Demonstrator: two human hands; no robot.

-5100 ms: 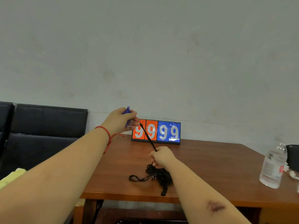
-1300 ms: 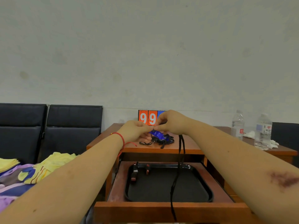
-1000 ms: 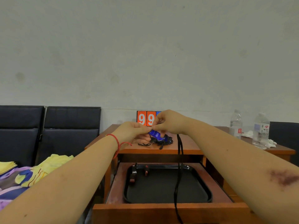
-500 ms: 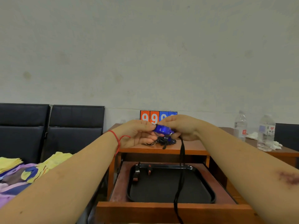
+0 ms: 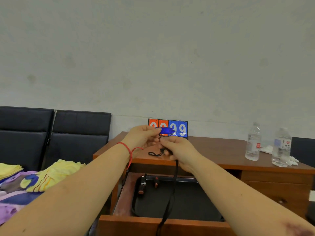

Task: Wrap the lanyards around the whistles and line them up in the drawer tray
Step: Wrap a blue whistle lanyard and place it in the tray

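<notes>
- Drawer (image 5: 119, 198) pulled open at 6 o'clock; black tray (image 5: 187, 201) inside holds two wrapped whistles (image 5: 142, 185) at its far-left corner, rest of it bare.
- Lanyard (image 5: 172, 193) hangs slack from right hand (image 5: 179, 150), down over the tray.
- Right hand is closed on the cord; left hand (image 5: 143, 138) pinches the blue whistle (image 5: 166, 131) at 12, above the desk (image 5: 213, 150).
- Advice: keep the cord taut, lay turns snug around the body.
- More black cords (image 5: 157, 153) piled on the desk under the hands.

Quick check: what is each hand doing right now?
Left hand: pinches the blue whistle.
Right hand: grips the black lanyard that hangs over the drawer tray.
</notes>
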